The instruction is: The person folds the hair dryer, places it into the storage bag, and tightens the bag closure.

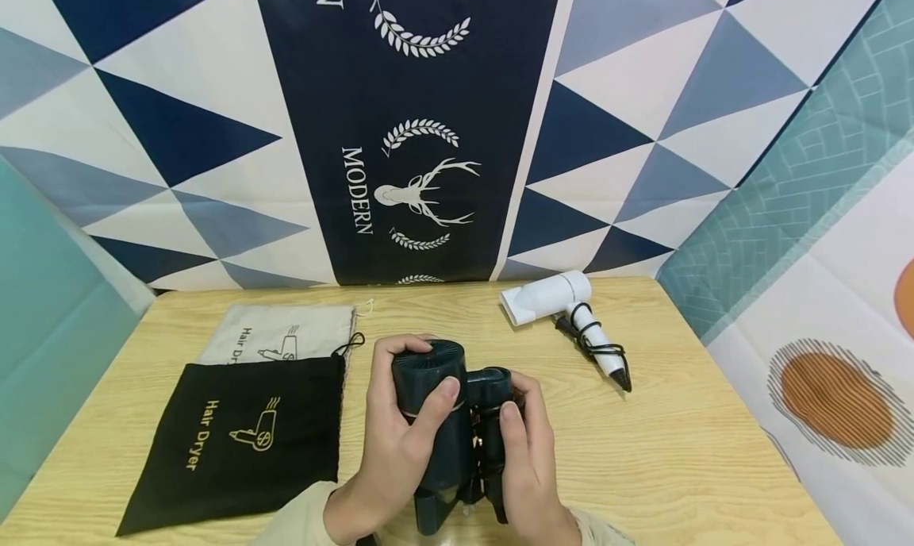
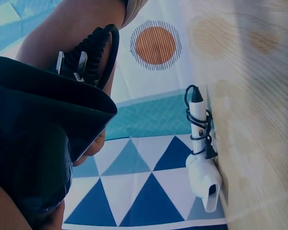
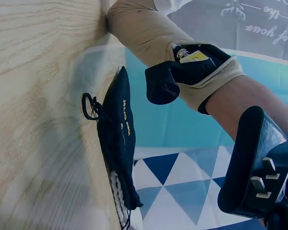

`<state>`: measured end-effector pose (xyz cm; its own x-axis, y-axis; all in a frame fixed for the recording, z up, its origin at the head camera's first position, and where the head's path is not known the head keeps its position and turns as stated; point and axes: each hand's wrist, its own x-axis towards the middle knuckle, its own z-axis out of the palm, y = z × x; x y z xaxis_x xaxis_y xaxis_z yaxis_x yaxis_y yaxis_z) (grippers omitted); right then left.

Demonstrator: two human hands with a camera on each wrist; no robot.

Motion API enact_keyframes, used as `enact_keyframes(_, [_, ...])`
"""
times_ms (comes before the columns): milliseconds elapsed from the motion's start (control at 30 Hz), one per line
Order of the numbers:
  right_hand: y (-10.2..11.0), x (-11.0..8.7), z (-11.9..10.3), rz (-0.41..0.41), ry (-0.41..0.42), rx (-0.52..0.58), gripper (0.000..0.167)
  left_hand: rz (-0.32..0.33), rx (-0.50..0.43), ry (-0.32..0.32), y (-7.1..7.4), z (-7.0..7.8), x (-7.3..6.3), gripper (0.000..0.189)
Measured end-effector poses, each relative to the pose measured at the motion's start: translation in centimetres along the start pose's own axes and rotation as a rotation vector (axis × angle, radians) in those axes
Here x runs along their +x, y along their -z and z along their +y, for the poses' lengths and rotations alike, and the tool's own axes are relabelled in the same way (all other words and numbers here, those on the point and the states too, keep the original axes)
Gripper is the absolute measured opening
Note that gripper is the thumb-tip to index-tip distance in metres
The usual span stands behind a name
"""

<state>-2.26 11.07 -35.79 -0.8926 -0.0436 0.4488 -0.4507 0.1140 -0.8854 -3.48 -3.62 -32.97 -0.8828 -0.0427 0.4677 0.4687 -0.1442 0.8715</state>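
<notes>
Above the table, both hands hold a dark blue-black hair dryer (image 1: pixel 444 443), its barrel and handle side by side. My left hand (image 1: pixel 393 451) grips the barrel, thumb across its front and fingers over the ribbed top end. On the other side, my right hand (image 1: pixel 531 467) holds the handle (image 1: pixel 491 431), which has the black cord wound round it. The two-prong plug (image 3: pixel 269 177) shows next to the dryer's nozzle (image 3: pixel 245 163) in the right wrist view. Parts of the right fingers are hidden behind the handle.
At the back right lies a white hair dryer (image 1: pixel 550 296), a black cord (image 1: pixel 587 336) wound on its handle. To the left, a black drawstring bag (image 1: pixel 300 407) printed "Hair Dryer" overlaps a light grey bag (image 1: pixel 321 324). Patterned cloth (image 1: pixel 400 86) hangs behind the wooden table (image 1: pixel 678 451).
</notes>
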Motion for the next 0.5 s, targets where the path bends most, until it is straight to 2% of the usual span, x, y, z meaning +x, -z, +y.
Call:
enact_keyframes(300, [0.5,0.8,0.4,-0.057,0.067,-0.019,0.032,-0.011,0.004,0.008,0.3,-0.2,0.5,0.037])
enact_keyframes(500, [0.8,1.5,1.1,-0.083,0.110,-0.006,0.034,-0.029,-0.005,0.050,0.8,-0.9,0.9,0.039])
